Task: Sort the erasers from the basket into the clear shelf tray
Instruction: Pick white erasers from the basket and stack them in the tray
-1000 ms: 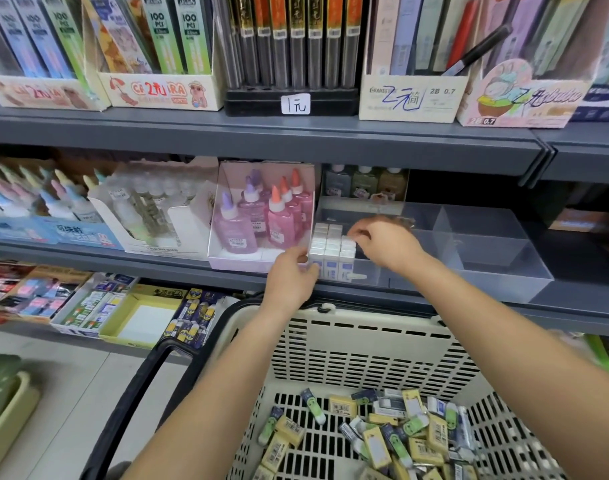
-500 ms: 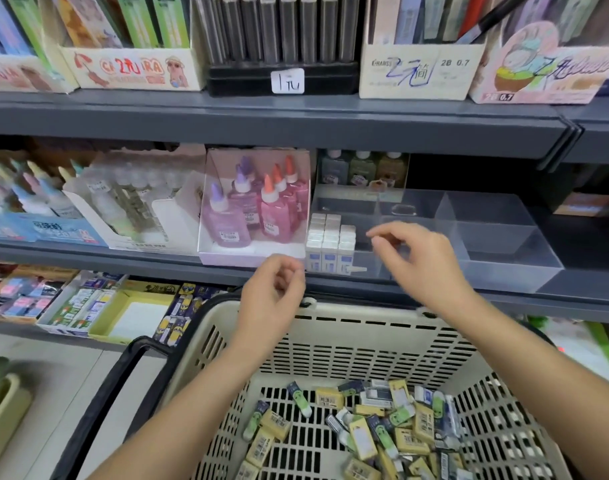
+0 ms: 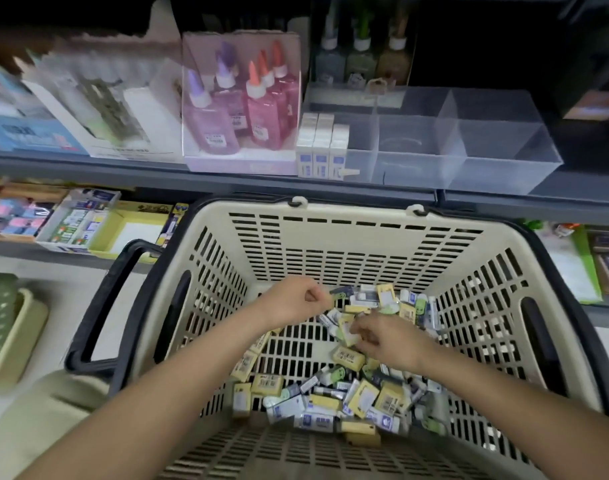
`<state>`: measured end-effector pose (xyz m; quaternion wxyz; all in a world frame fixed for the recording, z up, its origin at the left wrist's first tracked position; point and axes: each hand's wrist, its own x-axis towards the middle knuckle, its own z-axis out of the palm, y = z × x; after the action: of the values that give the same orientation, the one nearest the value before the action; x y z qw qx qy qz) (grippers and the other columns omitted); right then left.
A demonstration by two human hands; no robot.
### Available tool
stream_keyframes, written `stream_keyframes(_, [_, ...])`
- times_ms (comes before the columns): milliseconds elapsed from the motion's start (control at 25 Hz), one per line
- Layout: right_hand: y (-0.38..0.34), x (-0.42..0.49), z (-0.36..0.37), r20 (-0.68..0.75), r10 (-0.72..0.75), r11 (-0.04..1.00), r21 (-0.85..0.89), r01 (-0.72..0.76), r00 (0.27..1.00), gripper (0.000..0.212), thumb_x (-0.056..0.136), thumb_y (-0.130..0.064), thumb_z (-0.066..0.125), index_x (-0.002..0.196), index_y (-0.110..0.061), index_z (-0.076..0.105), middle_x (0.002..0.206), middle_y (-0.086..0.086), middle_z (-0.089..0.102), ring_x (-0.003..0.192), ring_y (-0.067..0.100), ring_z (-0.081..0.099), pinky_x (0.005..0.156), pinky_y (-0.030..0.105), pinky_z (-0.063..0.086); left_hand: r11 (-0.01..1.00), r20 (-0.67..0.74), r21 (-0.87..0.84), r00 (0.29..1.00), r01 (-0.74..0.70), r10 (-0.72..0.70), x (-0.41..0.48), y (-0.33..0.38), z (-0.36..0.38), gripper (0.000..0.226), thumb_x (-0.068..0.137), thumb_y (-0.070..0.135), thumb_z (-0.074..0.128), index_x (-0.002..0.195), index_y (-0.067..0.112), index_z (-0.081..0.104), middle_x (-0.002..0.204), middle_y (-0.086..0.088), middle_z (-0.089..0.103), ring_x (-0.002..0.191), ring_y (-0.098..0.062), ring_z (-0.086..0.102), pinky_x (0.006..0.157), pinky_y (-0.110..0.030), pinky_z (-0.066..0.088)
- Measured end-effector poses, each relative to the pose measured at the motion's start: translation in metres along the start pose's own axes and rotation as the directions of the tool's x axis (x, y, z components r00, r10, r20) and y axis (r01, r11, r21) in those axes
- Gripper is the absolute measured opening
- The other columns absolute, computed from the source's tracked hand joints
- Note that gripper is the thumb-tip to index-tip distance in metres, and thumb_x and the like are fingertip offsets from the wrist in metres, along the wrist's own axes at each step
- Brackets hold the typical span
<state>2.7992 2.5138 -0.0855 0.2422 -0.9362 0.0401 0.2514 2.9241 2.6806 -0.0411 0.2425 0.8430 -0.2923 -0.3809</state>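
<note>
Erasers (image 3: 348, 356) lying jumbled in basket (image 3: 331, 237); left hand (image 3: 292, 301) curled, right hand (image 3: 382, 337) picking among them for clear shelf tray (image 3: 486, 147); grasps unclear.

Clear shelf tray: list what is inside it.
White boxed erasers stand upright in rows in the leftmost compartment of the clear shelf tray. The other compartments show no erasers. Lower parts of the back rows are covered by the front row.

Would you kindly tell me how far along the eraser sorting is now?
Done: a block of white boxed erasers stands in the left compartment of the clear plastic shelf tray. In hand: the left hand and right hand are down in the beige slotted basket, grips unclear. Left: the mixed loose eraser pile; the tray's other compartments look empty.
</note>
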Motion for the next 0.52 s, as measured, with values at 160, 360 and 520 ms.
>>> stream_keyframes(160, [-0.009,-0.006,0.026,-0.058,-0.281,0.949,-0.165,0.268,0.958,0.029,0.094,-0.031,0.048,0.121,-0.023,0.057,0.118,-0.004,0.055,0.112,0.014,0.05,0.097,0.034,0.042,0.981,0.178,0.129,0.97,0.144,-0.166,-0.005,-0.019,0.017,0.027,0.091,0.035,0.056,0.111,0.017,0.062,0.118,-0.003,0.062,0.099,-0.016,0.057,0.089,-0.033,0.047])
stream_keyframes(360, [-0.046,0.006,0.067,0.156,-0.419,0.857,-0.257,0.446,0.895,0.039,0.093,-0.036,0.049,0.126,-0.016,0.054,0.124,0.006,0.055,0.116,0.024,0.048,0.097,0.036,0.039,0.974,0.194,0.179,0.965,0.14,-0.174,-0.011,-0.019,0.009,0.03,0.092,0.03,0.054,0.116,0.014,0.061,0.107,-0.008,0.062,0.086,-0.018,0.054,0.082,-0.034,0.049])
stream_keyframes(520, [-0.071,0.019,0.088,0.199,-0.337,0.878,-0.285,0.383,0.92,0.043,0.084,-0.041,0.06,0.119,-0.016,0.054,0.115,0.007,0.051,0.108,0.027,0.049,0.082,0.037,0.044,0.989,0.113,0.12,0.988,0.087,-0.101,-0.02,-0.016,0.001,0.029,0.093,0.029,0.053,0.116,0.012,0.06,0.098,0.002,0.058,0.068,-0.004,0.052,0.053,-0.01,0.039])
